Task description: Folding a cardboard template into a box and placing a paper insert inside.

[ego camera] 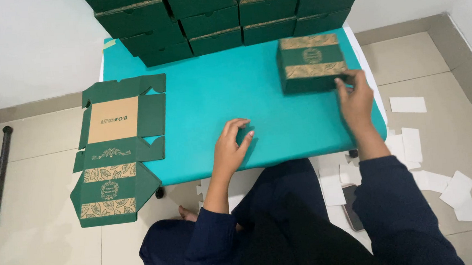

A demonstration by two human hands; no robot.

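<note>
Upper right of frame: right hand (355,99) pinches the front edge of a folded dark-green cardboard box (311,63) on the teal table (233,94); left hand (231,146) rests loosely curled, empty. Box likely light, crushable; best held by corners.

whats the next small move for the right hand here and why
Probably push the folded green box back to join the stacked boxes. The right hand holds its front corner, the box looks closed, and the left hand rests empty on the teal table.
</note>
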